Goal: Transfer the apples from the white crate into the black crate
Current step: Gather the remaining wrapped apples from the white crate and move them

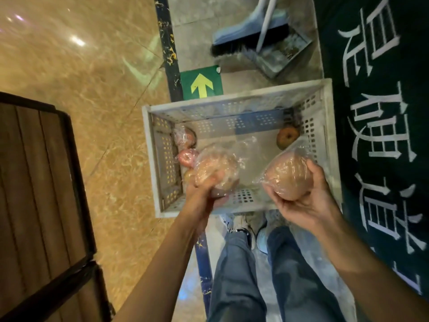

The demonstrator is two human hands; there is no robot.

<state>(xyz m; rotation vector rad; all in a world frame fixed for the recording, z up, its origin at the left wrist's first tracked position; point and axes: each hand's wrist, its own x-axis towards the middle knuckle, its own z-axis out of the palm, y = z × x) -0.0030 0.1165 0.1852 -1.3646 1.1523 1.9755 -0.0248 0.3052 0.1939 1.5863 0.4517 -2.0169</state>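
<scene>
Tan marble floor (81,89) on the left, dark green mat (376,135) with white characters on the right, and a wood-slat unit with a black frame (34,182) at the left edge. The white crate (232,103) sits on the floor right in front of the person's feet. A broom (243,43) and dustpan (278,56) lie beyond it, with a green arrow sticker (201,82) by its far-left corner. Both hands are loaded. The left hand (204,194) grips 1 plastic-wrapped apple (216,168) from below, over the crate's near-left area. The right hand (299,205) cups a 2nd wrapped apple (287,177) over the near-right rim. Both are lifted clear of the crate bottom. Left inside are 3 apples against the left wall (186,156), nearer the left hand, and 1 brownish apple (287,135) in the far-right corner, nearer the right hand. Loose film (246,147) lies mid-crate. The black crate is not in view, so I can't tell which way the carry goes. My guess is a turn away from here, with both apples going over together.
</scene>
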